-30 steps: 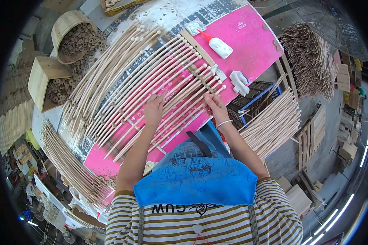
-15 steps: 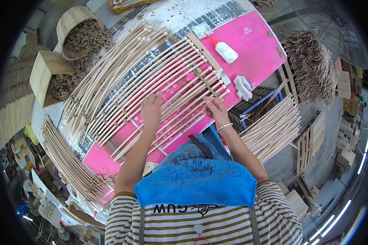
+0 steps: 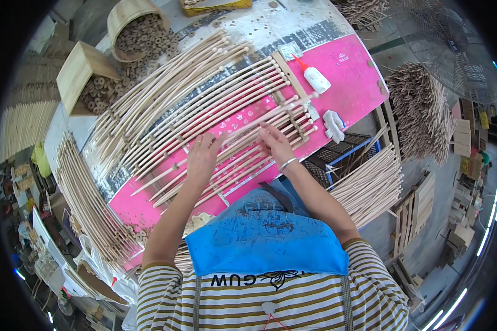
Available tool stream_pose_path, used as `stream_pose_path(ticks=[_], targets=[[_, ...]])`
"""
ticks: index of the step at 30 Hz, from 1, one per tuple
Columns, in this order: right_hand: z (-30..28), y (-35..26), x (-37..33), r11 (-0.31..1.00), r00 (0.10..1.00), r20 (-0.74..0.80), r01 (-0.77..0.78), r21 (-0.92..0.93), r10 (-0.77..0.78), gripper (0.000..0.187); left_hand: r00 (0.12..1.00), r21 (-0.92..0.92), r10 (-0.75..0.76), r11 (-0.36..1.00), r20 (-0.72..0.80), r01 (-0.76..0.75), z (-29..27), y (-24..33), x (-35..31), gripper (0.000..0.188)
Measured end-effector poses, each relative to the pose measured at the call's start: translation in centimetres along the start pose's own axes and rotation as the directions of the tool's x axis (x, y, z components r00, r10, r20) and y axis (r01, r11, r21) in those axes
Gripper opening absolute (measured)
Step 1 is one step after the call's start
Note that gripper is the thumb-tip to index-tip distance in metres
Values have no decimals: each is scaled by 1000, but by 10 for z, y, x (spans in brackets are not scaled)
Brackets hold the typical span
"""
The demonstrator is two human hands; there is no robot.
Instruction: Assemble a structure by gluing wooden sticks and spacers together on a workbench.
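A pale wooden stick [image 3: 273,115] with a rounded knob end lies raised at a slant above the other sticks. My left hand [image 3: 202,161] is closed round it, its fingertips at the stick's middle. Just below the stick, my right hand [image 3: 276,144] has its fingers drawn together in a pinch; whatever is between them is too small to make out. Under and beyond both hands, a row of knobbed sticks [image 3: 226,105] rests across the pink table cover [image 3: 350,66]. Small brown wooden rings sit on several sticks, and one ring [image 3: 175,165] is on the stick near my left hand.
A wooden bar [image 3: 288,74] stands by the knob ends, near a white glue bottle [image 3: 317,80] with a red tip and a white glove [image 3: 333,126]. A round wooden tub [image 3: 119,27] and a wooden box [image 3: 74,77] spill rings at far left. Bundled sticks [image 3: 370,179] lie at right.
A stick has come up from the row at a slant, with my left hand on it. My right hand has shifted slightly left. The whole view has turned a little.
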State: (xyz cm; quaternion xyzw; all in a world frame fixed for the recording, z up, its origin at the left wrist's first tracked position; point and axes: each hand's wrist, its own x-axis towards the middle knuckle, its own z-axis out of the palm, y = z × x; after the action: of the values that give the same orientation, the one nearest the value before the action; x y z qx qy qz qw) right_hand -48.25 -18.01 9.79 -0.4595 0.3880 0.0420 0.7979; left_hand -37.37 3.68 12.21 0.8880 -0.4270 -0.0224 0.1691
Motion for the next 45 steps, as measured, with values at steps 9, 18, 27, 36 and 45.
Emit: stream_pose_path(ticks=[9, 18, 27, 36, 45], targets=[[5, -30, -2, 996, 996, 29, 85, 22, -86, 31, 963, -146, -261, 952, 62, 267, -104, -22, -96, 51], [37, -31, -24, 992, 990, 128, 78, -94, -66, 29, 899, -532, -418, 736, 129, 418, -101, -15, -135, 33], [101, 3, -63, 990, 941, 338, 42, -135, 6, 28, 909, -516, -417, 779, 0, 357, -77, 44, -74, 42], [85, 1, -65, 976, 914, 406, 81, -201, 8, 32, 807, -554, -525, 601, 270, 576, -99, 49, -87, 62], [52, -39, -49, 940, 968, 227, 176, -293, -110, 25, 791, -676, -534, 467, 298, 570, -99, 37, -110, 36]])
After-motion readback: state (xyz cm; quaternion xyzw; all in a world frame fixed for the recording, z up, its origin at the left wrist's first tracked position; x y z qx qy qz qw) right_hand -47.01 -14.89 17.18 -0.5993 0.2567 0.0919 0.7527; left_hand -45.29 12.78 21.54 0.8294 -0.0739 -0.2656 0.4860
